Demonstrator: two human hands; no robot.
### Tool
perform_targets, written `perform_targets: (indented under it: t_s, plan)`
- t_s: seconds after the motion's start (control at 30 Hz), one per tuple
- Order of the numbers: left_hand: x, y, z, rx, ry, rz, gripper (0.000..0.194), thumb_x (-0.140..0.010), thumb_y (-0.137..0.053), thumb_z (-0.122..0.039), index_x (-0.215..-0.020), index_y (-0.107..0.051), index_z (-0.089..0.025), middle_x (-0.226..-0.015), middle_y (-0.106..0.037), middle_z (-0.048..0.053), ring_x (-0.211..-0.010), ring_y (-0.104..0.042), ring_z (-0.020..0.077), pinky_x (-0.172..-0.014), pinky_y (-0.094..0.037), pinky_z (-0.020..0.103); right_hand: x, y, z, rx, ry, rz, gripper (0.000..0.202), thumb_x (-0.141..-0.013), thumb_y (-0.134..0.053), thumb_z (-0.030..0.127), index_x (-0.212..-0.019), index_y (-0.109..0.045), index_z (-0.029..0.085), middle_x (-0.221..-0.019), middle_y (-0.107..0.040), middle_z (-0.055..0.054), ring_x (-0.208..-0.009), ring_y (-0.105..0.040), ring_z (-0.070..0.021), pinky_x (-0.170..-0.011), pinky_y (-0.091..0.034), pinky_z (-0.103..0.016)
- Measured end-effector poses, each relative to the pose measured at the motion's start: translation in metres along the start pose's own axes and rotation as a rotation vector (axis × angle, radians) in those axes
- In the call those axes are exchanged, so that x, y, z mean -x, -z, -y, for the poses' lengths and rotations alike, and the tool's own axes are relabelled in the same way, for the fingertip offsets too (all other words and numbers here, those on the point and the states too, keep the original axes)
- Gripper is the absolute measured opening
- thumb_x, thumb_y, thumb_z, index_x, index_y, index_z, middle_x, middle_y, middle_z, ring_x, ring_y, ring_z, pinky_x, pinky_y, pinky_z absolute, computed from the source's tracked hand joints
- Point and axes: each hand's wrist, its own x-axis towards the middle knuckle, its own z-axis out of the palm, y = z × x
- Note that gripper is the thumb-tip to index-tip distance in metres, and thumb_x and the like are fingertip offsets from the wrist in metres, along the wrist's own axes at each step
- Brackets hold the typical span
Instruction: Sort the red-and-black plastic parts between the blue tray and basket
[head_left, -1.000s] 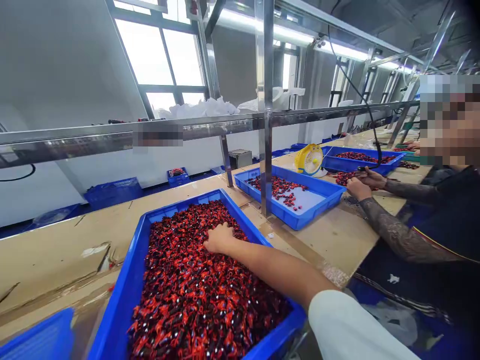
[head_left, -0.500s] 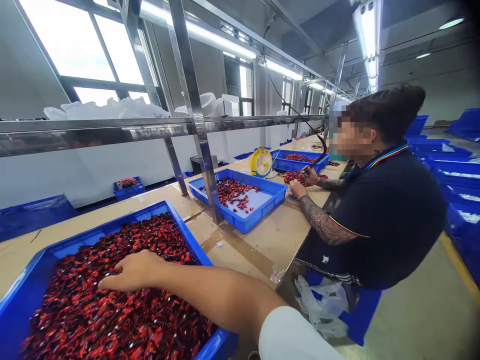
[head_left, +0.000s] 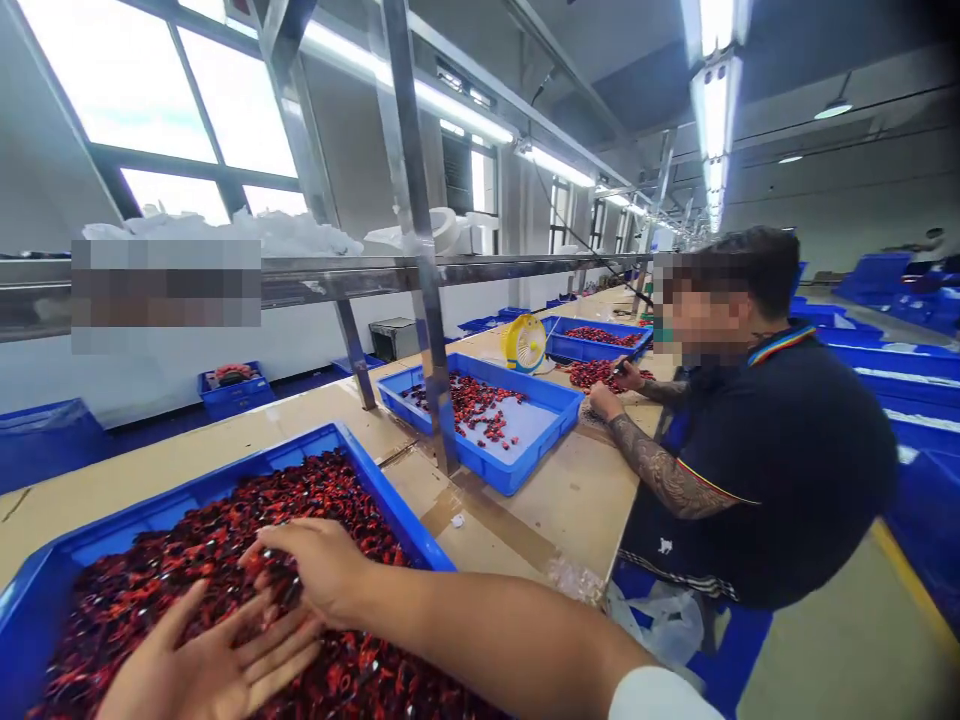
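Observation:
A large blue tray (head_left: 375, 490) in front of me is heaped with small glossy red-and-black pieces (head_left: 180, 560); their exact kind is too small to tell. My right hand (head_left: 330, 570) reaches in from the right, its fingers curled around some of these pieces, which show between thumb and fingers. Just below and to the left, my left hand (head_left: 214, 665) is held palm up over the heap, fingers spread and nothing lying on the palm. The fingertips of both hands are close together.
A second blue tray (head_left: 517, 480) with scattered red pieces stands beyond a metal post (head_left: 435, 370). Past it are a yellow fan (head_left: 525, 343) and another blue tray (head_left: 555, 350). A co-worker (head_left: 780, 460) sits at the right, hands over a red pile (head_left: 589, 375).
My left hand has come into view at the lower left. My right hand has moved right and turned, now with pieces in its fingers. The view has shifted slightly.

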Motion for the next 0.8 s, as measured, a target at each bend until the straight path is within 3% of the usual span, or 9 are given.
perform_targets:
  t_s: [0.1,0.13,0.2,0.3,0.37,0.53,0.67,0.8]
  plan:
    - [0.013,0.008,0.018,0.159,0.121,0.096,0.04,-0.089,-0.046,-0.044,-0.107,-0.053,-0.009,-0.102,-0.067,0.023,-0.095,-0.068,0.0365,-0.081,-0.055,0.051,0.014,-0.008,0.008,0.037,0.053,0.077,0.032,-0.093,-0.041,0.038,-0.099,-0.066,0.019,-0.078,-0.066,-0.003,-0.071,-0.063,-0.0185,-0.064,-0.054,-0.03]
    - [0.018,0.009,0.02,0.188,0.089,0.169,0.036,-0.09,-0.047,-0.038,-0.107,-0.053,-0.007,-0.102,-0.066,0.025,-0.092,-0.069,0.0342,-0.082,-0.055,0.048,0.018,-0.01,0.011,0.058,0.087,0.106,0.024,-0.089,-0.05,0.035,-0.097,-0.067,0.021,-0.084,-0.066,-0.002,-0.081,-0.063,-0.0191,-0.076,-0.053,-0.031]
    - [0.023,0.009,0.021,0.225,-0.029,0.178,0.024,-0.09,-0.047,-0.03,-0.101,-0.056,-0.011,-0.096,-0.069,0.019,-0.078,-0.07,0.0275,-0.073,-0.057,0.043,0.024,-0.011,0.017,0.101,0.156,0.181,0.011,-0.079,-0.064,0.026,-0.087,-0.07,0.024,-0.092,-0.067,-0.001,-0.097,-0.059,-0.0202,-0.096,-0.042,-0.034]
    - [0.022,0.011,0.017,0.306,-0.002,0.064,0.014,-0.089,-0.049,-0.026,-0.093,-0.059,-0.017,-0.084,-0.068,0.006,-0.06,-0.065,0.0149,-0.053,-0.055,0.027,0.027,-0.012,0.02,0.227,0.232,0.238,0.013,-0.079,-0.064,0.024,-0.089,-0.072,0.028,-0.09,-0.067,-0.001,-0.09,-0.06,-0.0192,-0.09,-0.044,-0.033]
    - [0.02,0.013,0.017,0.335,0.047,0.035,0.015,-0.088,-0.052,-0.03,-0.09,-0.061,-0.017,-0.077,-0.066,0.003,-0.051,-0.059,0.0107,-0.043,-0.049,0.02,0.028,-0.013,0.019,0.318,0.279,0.217,0.016,-0.082,-0.063,0.024,-0.093,-0.073,0.03,-0.092,-0.068,-0.001,-0.089,-0.062,-0.019,-0.084,-0.048,-0.032]
    - [0.02,0.012,0.019,0.325,0.094,0.069,0.029,-0.085,-0.056,-0.046,-0.093,-0.061,-0.019,-0.073,-0.06,0.001,-0.049,-0.054,0.0094,-0.035,-0.039,0.017,0.027,-0.01,0.016,0.325,0.415,0.198,0.023,-0.085,-0.062,0.026,-0.106,-0.072,0.03,-0.11,-0.069,-0.003,-0.106,-0.061,-0.0216,-0.095,-0.047,-0.037]
    - [0.027,0.012,0.013,0.349,0.041,0.097,0.026,-0.089,-0.05,-0.045,-0.094,-0.061,-0.022,-0.072,-0.057,-0.002,-0.05,-0.052,0.0082,-0.034,-0.033,0.016,0.027,-0.003,0.02,0.268,0.534,0.266,0.031,-0.086,-0.063,0.026,-0.117,-0.067,0.027,-0.117,-0.069,-0.005,-0.115,-0.057,-0.0236,-0.105,-0.04,-0.044]
    - [0.036,0.014,0.002,0.314,-0.036,0.139,0.03,-0.085,-0.056,-0.049,-0.102,-0.062,-0.025,-0.07,-0.055,-0.004,-0.048,-0.051,0.0084,-0.032,-0.031,0.016,0.031,0.0,0.022,0.232,0.547,0.298,0.037,-0.089,-0.061,0.027,-0.126,-0.061,0.029,-0.136,-0.057,-0.005,-0.125,-0.05,-0.0243,-0.107,-0.037,-0.045]
